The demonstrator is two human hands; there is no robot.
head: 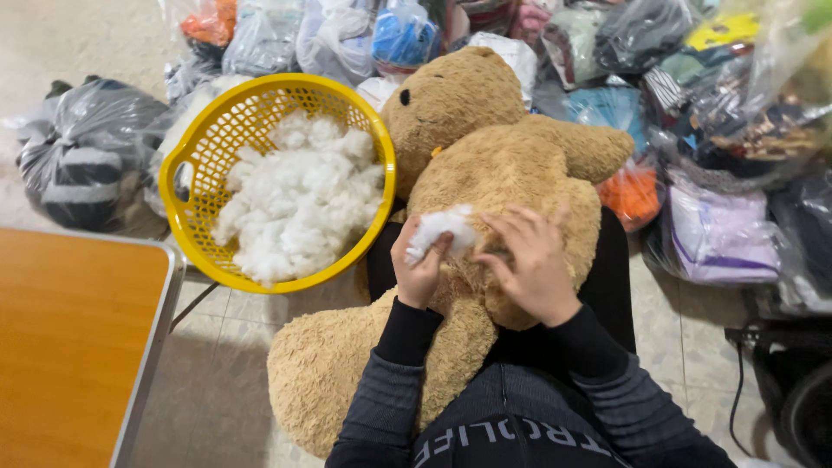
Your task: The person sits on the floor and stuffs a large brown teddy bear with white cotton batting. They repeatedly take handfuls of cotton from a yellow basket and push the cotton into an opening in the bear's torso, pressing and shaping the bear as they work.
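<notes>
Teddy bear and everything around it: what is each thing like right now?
Teddy bear: lying across the lap.
Left hand: shut on stuffing tuft.
Right hand: open, fingers on the bear.
Yellow basket: tilted, holding white stuffing.
Plastic bags: full, piled behind.

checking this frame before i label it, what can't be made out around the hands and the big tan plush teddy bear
- Seam or opening in the big tan plush teddy bear: head view, hidden under the right hand and the white stuffing tuft pinched by the left hand.
- Bear's far leg: hidden behind the person's lap.
- Bottom of the yellow plastic basket: covered by loose white stuffing.
- Contents of the plastic bags: blurred through film.
</notes>
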